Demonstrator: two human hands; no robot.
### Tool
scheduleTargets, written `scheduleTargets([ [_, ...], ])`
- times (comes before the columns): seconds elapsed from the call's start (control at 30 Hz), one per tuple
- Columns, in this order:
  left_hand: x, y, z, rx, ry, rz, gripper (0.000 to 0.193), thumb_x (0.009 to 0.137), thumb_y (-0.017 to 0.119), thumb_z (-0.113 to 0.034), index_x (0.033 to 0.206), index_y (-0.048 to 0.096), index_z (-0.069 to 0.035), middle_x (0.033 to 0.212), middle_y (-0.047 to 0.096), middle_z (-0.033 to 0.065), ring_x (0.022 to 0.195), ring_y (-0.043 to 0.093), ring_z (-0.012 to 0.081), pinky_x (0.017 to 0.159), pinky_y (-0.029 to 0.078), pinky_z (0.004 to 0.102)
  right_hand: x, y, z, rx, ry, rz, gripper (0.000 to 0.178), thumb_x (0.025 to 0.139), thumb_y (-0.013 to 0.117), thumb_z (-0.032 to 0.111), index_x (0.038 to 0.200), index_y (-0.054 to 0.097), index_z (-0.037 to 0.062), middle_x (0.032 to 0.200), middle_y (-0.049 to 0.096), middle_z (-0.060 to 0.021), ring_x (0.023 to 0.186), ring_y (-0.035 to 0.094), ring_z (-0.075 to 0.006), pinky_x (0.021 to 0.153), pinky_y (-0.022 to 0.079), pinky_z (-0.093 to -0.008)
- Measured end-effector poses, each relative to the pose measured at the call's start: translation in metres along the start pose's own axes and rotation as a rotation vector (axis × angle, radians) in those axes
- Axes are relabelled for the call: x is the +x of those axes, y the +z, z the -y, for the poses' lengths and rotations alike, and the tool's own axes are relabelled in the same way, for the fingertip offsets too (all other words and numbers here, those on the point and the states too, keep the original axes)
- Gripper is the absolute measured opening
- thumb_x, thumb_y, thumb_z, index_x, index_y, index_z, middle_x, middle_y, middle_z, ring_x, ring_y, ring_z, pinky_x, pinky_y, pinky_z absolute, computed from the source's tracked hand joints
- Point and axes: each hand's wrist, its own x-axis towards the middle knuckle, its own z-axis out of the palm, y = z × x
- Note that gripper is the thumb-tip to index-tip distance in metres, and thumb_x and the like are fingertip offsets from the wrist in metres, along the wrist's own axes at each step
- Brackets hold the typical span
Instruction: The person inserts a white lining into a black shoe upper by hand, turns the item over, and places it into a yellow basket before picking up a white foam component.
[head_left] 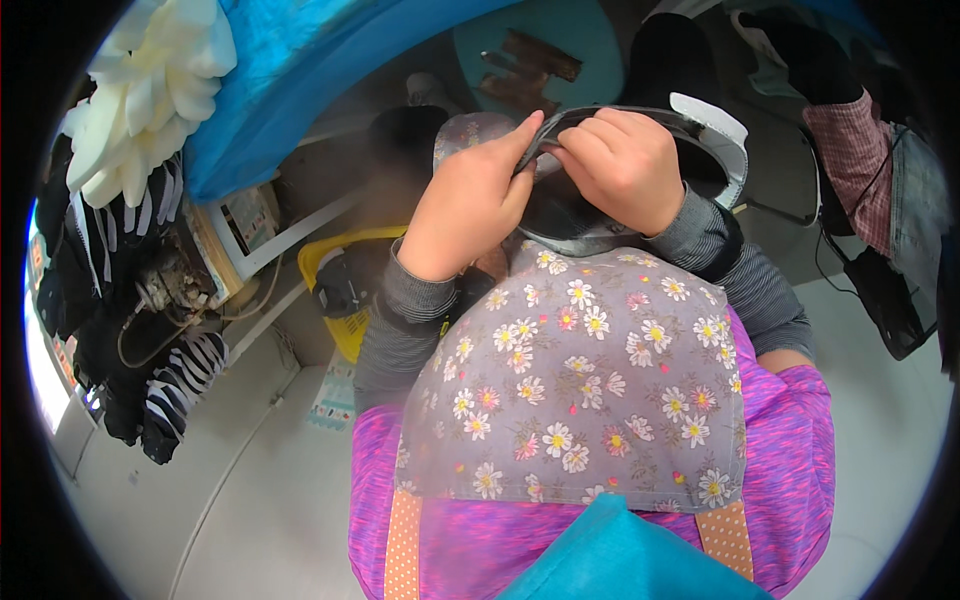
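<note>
Both hands are gripping a dark shoe upper (640,135) at twelve o'clock above the floral apron (590,380): left hand (465,205) is pinching its edge, right hand (625,165) is curling closed over it.

The pale grey smooth floor (250,480) carries most of what is about. Down and to the left of the gripping hands a yellow plastic basket (335,262) stands on it, with a dark object inside. Just below that basket, a small pale printed card (333,400) lies flat. Farther left of the grip, a thin white cord (235,455) trails across the floor. Well to the right of the grip, a black cable (835,265) runs over the floor beside a flat dark case (890,300).
</note>
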Motion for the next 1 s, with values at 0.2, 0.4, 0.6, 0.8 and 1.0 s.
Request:
scheduleTargets([
  [0.2,0.009,-0.009,-0.01,0.19,-0.048,0.062,0.039,0.091,0.063,-0.016,0.127,0.06,-0.002,0.095,0.066,0.0238,0.085,0.064,0.0394,0.076,0.051,0.0397,0.002,0.001,-0.006,-0.025,0.007,0.038,0.018,0.078,0.073,0.019,0.077,0.06,0.0063,0.073,0.063,-0.0049,0.071,0.064,-0.0225,0.062,0.053,-0.0326],
  [0.4,0.008,0.008,0.01,-0.035,0.121,-0.108,0.048,0.092,0.06,-0.008,0.139,0.049,-0.004,0.105,0.065,0.0242,0.095,0.062,0.0399,0.083,0.05,0.0401,-0.001,-0.011,0.008,0.0,0.208,0.088,0.022,0.079,0.074,0.022,0.088,0.061,0.0072,0.078,0.065,-0.0066,0.074,0.065,-0.0234,0.062,0.053,-0.0331],
  [0.6,0.007,0.003,0.011,-0.002,0.044,0.035,0.054,0.091,0.058,-0.005,0.143,0.045,-0.009,0.103,0.063,0.0243,0.093,0.062,0.0398,0.081,0.05,0.0399,-0.013,-0.017,0.008,-0.058,0.223,0.306,0.016,0.078,0.067,0.016,0.087,0.056,0.007,0.078,0.058,-0.0051,0.073,0.062,-0.0231,0.063,0.051,-0.0322],
  [0.8,0.004,-0.001,0.015,-0.051,0.093,0.075,0.045,0.089,0.057,-0.002,0.134,0.055,-0.006,0.099,0.064,0.0233,0.088,0.062,0.0399,0.077,0.051,0.0395,-0.006,-0.015,0.002,-0.03,0.001,0.134,0.013,0.075,0.065,0.012,0.082,0.056,0.0073,0.078,0.056,-0.0033,0.073,0.06,-0.0204,0.062,0.05,-0.0311],
  [1.0,0.013,-0.005,0.002,0.158,0.109,0.034,0.024,0.087,0.064,-0.01,0.109,0.069,-0.002,0.085,0.067,0.0193,0.077,0.064,0.0371,0.067,0.052,0.0391,-0.002,-0.007,-0.001,-0.057,0.013,0.092,0.015,0.078,0.071,0.015,0.082,0.058,0.0077,0.076,0.056,-0.0036,0.072,0.059,-0.0205,0.062,0.05,-0.031],
])
